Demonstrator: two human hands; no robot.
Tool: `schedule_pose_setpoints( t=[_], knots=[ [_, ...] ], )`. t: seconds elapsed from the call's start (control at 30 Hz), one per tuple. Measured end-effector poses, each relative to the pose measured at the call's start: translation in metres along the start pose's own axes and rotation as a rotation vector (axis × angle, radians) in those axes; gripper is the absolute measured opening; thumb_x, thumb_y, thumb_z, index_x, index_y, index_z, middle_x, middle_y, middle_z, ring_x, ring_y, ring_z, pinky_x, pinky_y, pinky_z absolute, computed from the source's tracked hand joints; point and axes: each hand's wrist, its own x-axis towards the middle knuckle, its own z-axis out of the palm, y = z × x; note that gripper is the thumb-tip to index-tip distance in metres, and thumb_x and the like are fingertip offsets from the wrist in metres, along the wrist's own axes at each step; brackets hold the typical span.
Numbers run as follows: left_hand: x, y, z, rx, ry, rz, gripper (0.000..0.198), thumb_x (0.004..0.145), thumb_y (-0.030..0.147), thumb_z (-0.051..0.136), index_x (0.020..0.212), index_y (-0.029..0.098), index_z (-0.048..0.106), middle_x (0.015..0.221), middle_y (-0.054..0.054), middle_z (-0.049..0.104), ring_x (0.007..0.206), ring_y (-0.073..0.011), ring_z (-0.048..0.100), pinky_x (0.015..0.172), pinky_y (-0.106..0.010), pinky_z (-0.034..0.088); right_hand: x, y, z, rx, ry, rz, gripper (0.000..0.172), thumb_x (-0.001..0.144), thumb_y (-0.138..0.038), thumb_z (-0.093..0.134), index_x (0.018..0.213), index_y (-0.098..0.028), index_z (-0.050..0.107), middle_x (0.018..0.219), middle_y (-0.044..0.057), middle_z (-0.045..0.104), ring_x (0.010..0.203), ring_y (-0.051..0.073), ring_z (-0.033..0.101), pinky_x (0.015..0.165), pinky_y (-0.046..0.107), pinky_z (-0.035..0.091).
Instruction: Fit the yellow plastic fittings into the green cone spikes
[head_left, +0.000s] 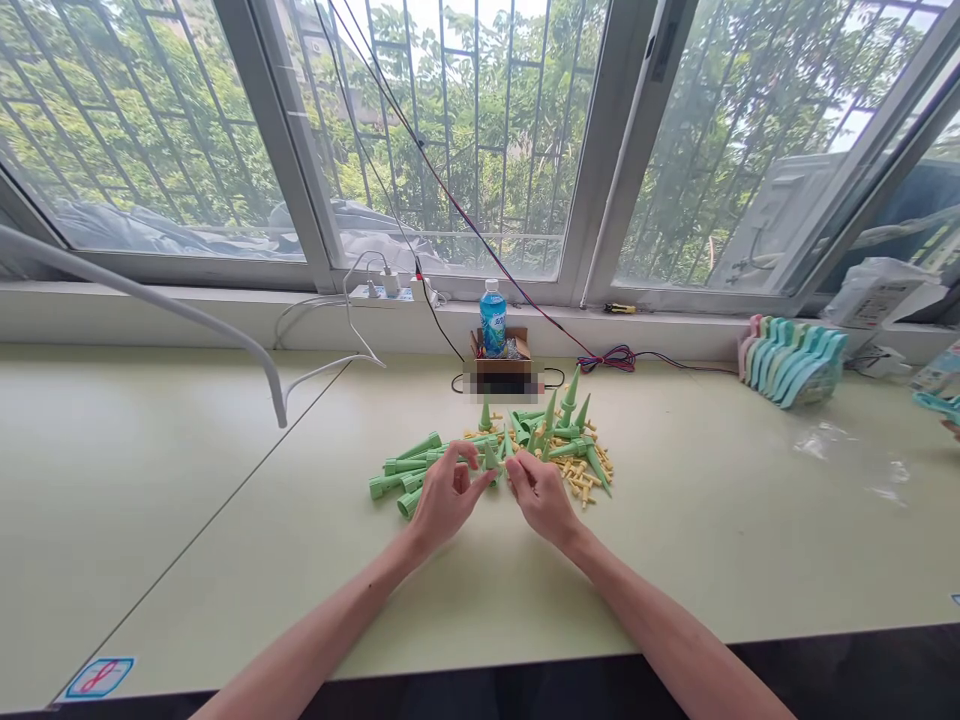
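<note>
Midway along my bench (675, 560), tubes (387, 487) lie left of my left hand (448, 497), spikes (570, 398) and connectors (587, 488) behind and right of my right hand (544, 497). Near the back edge a bottle (493, 322) stands in a box (506, 366); right of it, a cable coil (611, 358), then flat pieces (799, 362).

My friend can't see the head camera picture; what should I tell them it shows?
A person's left hand and right hand are close together at a small green cone over a pale table. Green parts and small yellow pegs are heaped about them; behind, a blue bottle stands before barred windows.
</note>
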Motion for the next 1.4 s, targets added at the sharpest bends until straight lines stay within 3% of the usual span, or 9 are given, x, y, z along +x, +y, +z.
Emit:
schedule_pose_setpoints(
  t=[0.1,0.23,0.3,0.43,0.53,0.77,1.07,1.23,1.4],
  knots=[
    [0.0,-0.0016,-0.0007,-0.002,-0.017,-0.011,0.037,0.092,0.051,0.061,0.074,0.019,0.055,0.056,0.005,0.046,0.045,-0.0091,0.037,0.047,-0.022,0.03,0.0001,-0.001,-0.0011,0.006,0.012,-0.004,0.044,0.102,-0.053,0.038,0.072,-0.022,0.044,0.056,-0.004,0.044,0.048,0.011,0.037,0.049,0.024,0.029],
    [-0.0008,-0.0027,-0.0009,-0.122,-0.075,-0.094,0.07,0.1,0.065,0.029,0.061,0.016,0.061,0.053,-0.002,0.054,0.045,-0.0116,0.043,0.047,-0.025,0.036,0.0004,-0.003,-0.0023,-0.008,0.024,-0.034,0.041,0.102,-0.05,0.04,0.076,-0.021,0.051,0.056,-0.004,0.045,0.049,0.011,0.038,0.05,0.024,0.031],
    [-0.0009,-0.0022,-0.0012,-0.184,-0.142,-0.158,0.076,0.098,0.069,0.026,0.058,0.015,0.061,0.052,-0.003,0.056,0.043,-0.0113,0.043,0.046,-0.025,0.037,0.0006,-0.0034,-0.0025,-0.021,0.006,-0.068,0.04,0.102,-0.048,0.041,0.077,-0.02,0.054,0.057,-0.004,0.046,0.05,0.011,0.038,0.051,0.024,0.032],
    [0.0001,-0.0007,-0.0034,-0.276,-0.264,-0.259,0.074,0.093,0.073,0.037,0.053,0.014,0.058,0.052,-0.004,0.056,0.043,-0.0099,0.043,0.044,-0.023,0.037,0.0004,-0.003,-0.0026,-0.019,-0.022,-0.098,0.038,0.102,-0.045,0.041,0.076,-0.02,0.054,0.058,-0.004,0.046,0.051,0.011,0.037,0.052,0.023,0.032],
    [0.0016,-0.0008,-0.0057,-0.345,-0.34,-0.313,0.068,0.092,0.07,0.044,0.06,0.013,0.061,0.051,-0.002,0.054,0.041,-0.0091,0.042,0.043,-0.022,0.034,0.0003,-0.0036,-0.0033,-0.01,-0.01,-0.091,0.036,0.102,-0.042,0.042,0.077,-0.02,0.054,0.058,-0.005,0.045,0.05,0.011,0.036,0.052,0.023,0.031],
    [0.0021,-0.0014,-0.0101,-0.349,-0.438,-0.306,0.055,0.092,0.062,0.053,0.074,0.011,0.065,0.046,0.003,0.048,0.04,-0.0071,0.039,0.047,-0.021,0.033,0.0001,-0.0057,-0.0043,-0.02,-0.004,-0.069,0.038,0.102,-0.044,0.041,0.073,-0.021,0.049,0.056,-0.005,0.041,0.048,0.01,0.034,0.05,0.023,0.028],
    [0.0001,0.0016,-0.0064,-0.376,-0.408,-0.203,0.032,0.086,0.043,0.071,0.096,0.015,0.059,0.065,0.004,0.049,0.051,-0.0069,0.039,0.044,-0.019,0.035,0.0007,-0.0039,-0.0051,-0.078,-0.003,-0.063,0.045,0.103,-0.048,0.035,0.066,-0.023,0.033,0.053,-0.005,0.038,0.046,0.01,0.031,0.047,0.024,0.025],
    [-0.0018,0.0016,-0.0029,-0.311,-0.334,-0.178,0.034,0.084,0.039,0.074,0.101,0.016,0.055,0.058,0.008,0.044,0.05,-0.0078,0.037,0.045,-0.019,0.036,0.001,-0.0052,-0.0049,-0.086,0.02,-0.093,0.044,0.103,-0.045,0.034,0.065,-0.023,0.031,0.052,-0.005,0.033,0.045,0.01,0.028,0.047,0.025,0.023],
    [-0.0021,0.0021,-0.0005,-0.338,-0.255,-0.178,0.034,0.084,0.041,0.074,0.095,0.018,0.052,0.073,0.004,0.054,0.052,-0.0065,0.041,0.045,-0.018,0.037,-0.0004,-0.0065,-0.0027,-0.033,0.092,-0.106,0.043,0.104,-0.044,0.035,0.066,-0.023,0.036,0.054,-0.004,0.038,0.046,0.01,0.033,0.047,0.024,0.027]
  ],
)
